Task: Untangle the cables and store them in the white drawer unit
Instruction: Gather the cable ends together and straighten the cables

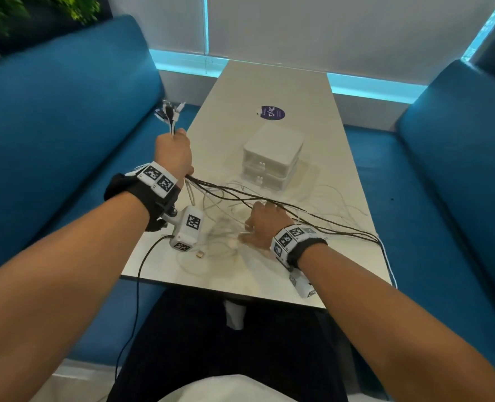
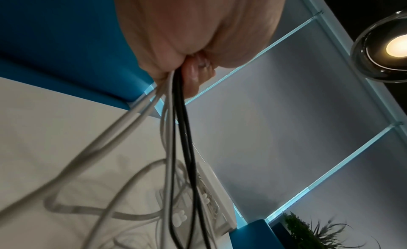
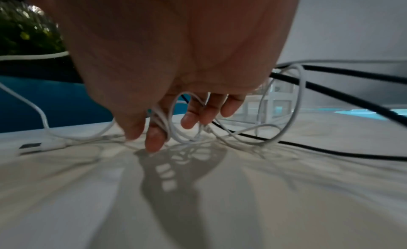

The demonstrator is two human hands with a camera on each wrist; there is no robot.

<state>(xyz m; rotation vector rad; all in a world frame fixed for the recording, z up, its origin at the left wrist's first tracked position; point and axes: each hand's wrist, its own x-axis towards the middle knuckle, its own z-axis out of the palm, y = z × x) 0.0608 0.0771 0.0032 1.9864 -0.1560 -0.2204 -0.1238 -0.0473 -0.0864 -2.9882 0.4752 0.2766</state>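
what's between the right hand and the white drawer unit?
Head view: loose white cables on the table, dark cables strung above them, between right hand and white drawer unit.

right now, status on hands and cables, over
Left hand grips the cable bundle, raised. Right hand open, fingers threaded through white loops on the table. Drawer unit shut, cables still tangled.

The left hand [image 1: 173, 153] was raised in a closed fist with its arm extended; the right hand [image 1: 265, 224] reached palm-down, fingers [image 3: 154, 139] spread and lowered.
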